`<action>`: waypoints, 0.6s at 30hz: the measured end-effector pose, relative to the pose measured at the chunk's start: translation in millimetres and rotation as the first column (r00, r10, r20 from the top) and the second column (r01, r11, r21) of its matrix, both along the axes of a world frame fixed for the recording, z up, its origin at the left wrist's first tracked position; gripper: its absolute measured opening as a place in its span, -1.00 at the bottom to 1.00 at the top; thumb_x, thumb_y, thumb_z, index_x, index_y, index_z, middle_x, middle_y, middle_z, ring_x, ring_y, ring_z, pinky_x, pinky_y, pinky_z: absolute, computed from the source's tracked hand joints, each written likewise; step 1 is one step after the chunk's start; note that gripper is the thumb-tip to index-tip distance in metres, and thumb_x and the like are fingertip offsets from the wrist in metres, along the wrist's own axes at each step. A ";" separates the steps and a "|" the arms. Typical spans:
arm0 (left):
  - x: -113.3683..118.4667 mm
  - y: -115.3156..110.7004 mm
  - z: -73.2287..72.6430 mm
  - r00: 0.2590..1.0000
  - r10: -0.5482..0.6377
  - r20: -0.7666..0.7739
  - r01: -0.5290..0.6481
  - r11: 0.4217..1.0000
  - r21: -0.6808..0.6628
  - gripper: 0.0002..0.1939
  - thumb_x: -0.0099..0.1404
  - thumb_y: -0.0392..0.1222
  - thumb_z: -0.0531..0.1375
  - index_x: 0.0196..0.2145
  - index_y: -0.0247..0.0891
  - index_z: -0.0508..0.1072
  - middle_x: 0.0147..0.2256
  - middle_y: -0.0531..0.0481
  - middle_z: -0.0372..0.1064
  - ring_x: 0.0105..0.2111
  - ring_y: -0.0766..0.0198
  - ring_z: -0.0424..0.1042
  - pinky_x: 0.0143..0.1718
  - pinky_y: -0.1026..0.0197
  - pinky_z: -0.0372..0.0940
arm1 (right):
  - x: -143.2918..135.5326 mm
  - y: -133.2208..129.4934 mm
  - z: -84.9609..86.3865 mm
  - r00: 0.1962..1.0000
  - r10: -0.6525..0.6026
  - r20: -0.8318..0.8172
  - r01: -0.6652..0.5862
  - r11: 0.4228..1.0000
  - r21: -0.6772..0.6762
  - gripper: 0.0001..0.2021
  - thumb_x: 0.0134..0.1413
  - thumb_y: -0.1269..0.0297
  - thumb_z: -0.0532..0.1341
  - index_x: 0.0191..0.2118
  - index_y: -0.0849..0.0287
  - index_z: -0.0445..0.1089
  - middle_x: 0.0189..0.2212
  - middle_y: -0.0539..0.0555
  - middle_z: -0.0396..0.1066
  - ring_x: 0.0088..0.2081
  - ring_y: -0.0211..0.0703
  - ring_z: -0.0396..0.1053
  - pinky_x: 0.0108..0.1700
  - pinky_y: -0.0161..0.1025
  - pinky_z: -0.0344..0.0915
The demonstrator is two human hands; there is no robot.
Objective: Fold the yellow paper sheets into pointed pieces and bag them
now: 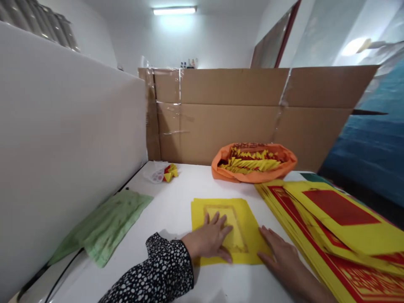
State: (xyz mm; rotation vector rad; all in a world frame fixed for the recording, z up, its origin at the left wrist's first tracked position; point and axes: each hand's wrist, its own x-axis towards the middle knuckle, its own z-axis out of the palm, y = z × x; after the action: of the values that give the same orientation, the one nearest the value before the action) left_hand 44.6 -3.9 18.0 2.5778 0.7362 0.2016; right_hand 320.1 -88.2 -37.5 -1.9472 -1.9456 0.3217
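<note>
A small pile of yellow paper sheets (249, 223), with a printed border showing on top, lies on the white table in front of me. Resting flat on the top sheet is my left hand (211, 237), its fingers spread. My right hand (277, 256) touches the right edge of the sheets, fingers stretched out and thumb apart. Neither hand grips anything that I can see. To the right of that hand, larger yellow and red papers (341, 206) are stacked unevenly.
An orange bag (217, 170) full of folded yellow and red paper pieces stands at the back. A clear plastic bag (154, 172) with a few folded pieces is farther left. A green cloth (110, 219) lies at left. Cardboard (227, 122) walls the far side.
</note>
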 end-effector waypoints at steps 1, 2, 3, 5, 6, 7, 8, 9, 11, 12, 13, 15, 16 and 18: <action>-1.2 -4.4 0.6 1.000 -0.016 -0.019 0.016 1.000 -0.021 -0.02 0.06 0.35 0.26 0.27 -0.27 0.13 0.28 -0.55 -0.08 0.26 -0.58 -0.21 0.07 -0.61 -0.27 | -2.9 -7.5 -0.3 0.999 -0.012 -0.034 0.012 1.000 -0.003 -0.39 0.01 0.06 0.13 0.21 0.13 0.25 0.22 0.19 0.22 0.25 0.16 0.14 0.17 0.12 0.19; -2.5 -7.8 1.6 0.999 -0.033 -0.043 0.032 0.999 -0.037 0.02 0.06 0.39 0.23 0.29 -0.26 0.09 0.30 -0.54 -0.15 0.27 -0.57 -0.27 0.08 -0.61 -0.32 | -6.2 -13.2 0.7 0.998 -0.013 -0.066 0.013 1.000 -0.006 -0.38 0.04 0.05 0.11 0.23 0.16 0.21 0.24 0.20 0.19 0.27 0.14 0.10 0.20 0.12 0.15; -3.7 -10.2 3.0 0.996 -0.049 -0.073 0.046 0.998 -0.049 0.05 0.05 0.42 0.21 0.31 -0.26 0.04 0.32 -0.53 -0.22 0.28 -0.55 -0.33 0.09 -0.60 -0.35 | -9.3 -17.5 2.5 0.995 -0.003 -0.095 0.002 1.000 -0.008 -0.36 0.07 0.05 0.10 0.25 0.19 0.18 0.26 0.21 0.15 0.29 0.12 0.07 0.23 0.11 0.12; -5.9 -12.7 7.0 0.987 -0.078 -0.139 0.069 0.995 -0.067 0.10 0.03 0.45 0.19 0.34 -0.25 -0.02 0.33 -0.51 -0.30 0.29 -0.52 -0.40 0.11 -0.58 -0.40 | -13.4 -23.1 6.5 0.989 0.036 -0.140 -0.038 0.999 -0.009 -0.34 0.08 0.08 0.11 0.28 0.24 0.13 0.30 0.23 0.07 0.30 0.09 0.03 0.26 0.08 0.08; -6.7 -13.0 9.4 0.983 -0.088 -0.163 0.078 0.995 -0.070 0.11 0.04 0.45 0.19 0.34 -0.25 -0.04 0.34 -0.50 -0.31 0.29 -0.51 -0.40 0.11 -0.58 -0.42 | -13.9 -24.8 8.1 0.986 0.067 -0.151 -0.069 0.998 -0.008 -0.32 0.06 0.09 0.13 0.29 0.25 0.12 0.31 0.24 0.03 0.31 0.09 0.02 0.27 0.06 0.08; -7.4 -13.0 11.8 0.980 -0.095 -0.174 0.084 0.994 -0.068 0.09 0.05 0.44 0.19 0.34 -0.24 -0.04 0.34 -0.48 -0.31 0.30 -0.50 -0.39 0.12 -0.57 -0.42 | -13.4 -26.0 9.3 0.983 0.105 -0.152 -0.108 0.994 -0.007 -0.32 0.05 0.11 0.16 0.28 0.24 0.14 0.32 0.23 0.00 0.31 0.09 0.02 0.26 0.04 0.10; -8.0 -12.7 14.0 0.979 -0.100 -0.177 0.090 0.994 -0.065 0.07 0.07 0.42 0.19 0.34 -0.22 -0.03 0.34 -0.46 -0.29 0.30 -0.49 -0.38 0.12 -0.58 -0.43 | -12.0 -26.7 10.1 0.979 0.144 -0.142 -0.146 0.989 -0.003 -0.34 0.04 0.13 0.19 0.27 0.21 0.17 0.33 0.22 -0.03 0.31 0.09 0.02 0.26 0.03 0.11; -8.5 -12.3 15.9 0.978 -0.105 -0.178 0.095 0.993 -0.063 0.04 0.08 0.41 0.19 0.34 -0.21 -0.02 0.34 -0.45 -0.27 0.30 -0.49 -0.37 0.12 -0.58 -0.43 | -9.8 -26.8 10.6 0.976 0.184 -0.117 -0.184 0.983 0.005 -0.38 0.05 0.15 0.20 0.25 0.18 0.21 0.34 0.20 -0.04 0.30 0.09 0.04 0.25 0.02 0.13; -9.5 -11.4 18.6 0.977 -0.117 -0.180 0.107 0.992 -0.065 0.01 0.09 0.38 0.21 0.33 -0.18 0.00 0.34 -0.40 -0.23 0.30 -0.48 -0.35 0.12 -0.58 -0.42 | -4.4 -25.1 11.2 0.966 0.257 -0.034 -0.255 0.966 0.049 -0.50 0.08 0.19 0.21 0.16 0.14 0.34 0.31 0.18 0.05 0.27 0.09 0.11 0.23 0.01 0.19; -10.0 -11.0 19.5 0.976 -0.123 -0.178 0.112 0.991 -0.068 0.00 0.08 0.37 0.22 0.33 -0.16 0.01 0.34 -0.37 -0.21 0.30 -0.48 -0.34 0.12 -0.59 -0.41 | -1.4 -23.5 11.5 0.958 0.286 0.018 -0.287 0.954 0.086 -0.58 0.10 0.21 0.21 0.10 0.13 0.40 0.26 0.18 0.15 0.24 0.09 0.17 0.20 0.00 0.23; -10.5 -10.6 20.0 0.977 -0.126 -0.171 0.116 0.991 -0.069 0.00 0.07 0.36 0.24 0.32 -0.14 0.02 0.34 -0.35 -0.19 0.30 -0.48 -0.32 0.11 -0.59 -0.40 | 1.5 -21.5 11.9 0.947 0.312 0.074 -0.320 0.939 0.131 -0.64 0.12 0.22 0.20 0.04 0.12 0.45 0.20 0.18 0.25 0.19 0.09 0.25 0.16 -0.01 0.29; -11.7 -10.5 20.4 0.981 -0.126 -0.148 0.118 0.991 -0.061 -0.01 0.04 0.34 0.28 0.31 -0.11 0.06 0.34 -0.29 -0.13 0.30 -0.49 -0.29 0.12 -0.60 -0.38 | 7.3 -17.7 12.6 0.913 0.366 0.178 -0.400 0.890 0.219 -0.73 0.17 0.25 0.16 -0.06 0.11 0.50 0.06 0.18 0.43 0.06 0.07 0.40 0.05 -0.04 0.39; -12.4 -11.0 20.4 0.983 -0.122 -0.135 0.116 0.992 -0.053 -0.02 0.04 0.32 0.29 0.30 -0.10 0.09 0.33 -0.27 -0.09 0.29 -0.49 -0.27 0.12 -0.59 -0.37 | 10.1 -16.5 12.7 0.894 0.392 0.218 -0.440 0.860 0.258 -0.74 0.20 0.28 0.13 -0.09 0.11 0.51 0.00 0.17 0.47 -0.01 0.04 0.46 -0.01 -0.07 0.43; -14.1 -13.4 19.8 0.987 -0.115 -0.110 0.112 0.993 -0.034 -0.09 0.06 0.26 0.31 0.27 -0.11 0.15 0.31 -0.24 -0.02 0.29 -0.46 -0.23 0.13 -0.58 -0.35 | 15.4 -17.1 11.5 0.860 0.444 0.253 -0.506 0.806 0.306 -0.68 0.19 0.38 0.05 -0.09 0.07 0.51 -0.08 0.13 0.52 -0.12 -0.03 0.51 -0.09 -0.13 0.46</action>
State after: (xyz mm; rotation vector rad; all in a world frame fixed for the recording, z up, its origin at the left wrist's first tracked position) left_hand 30.5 -17.3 37.8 2.6122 0.6240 0.0111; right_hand 335.5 -105.3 -25.9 -1.2663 -2.3946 -0.0874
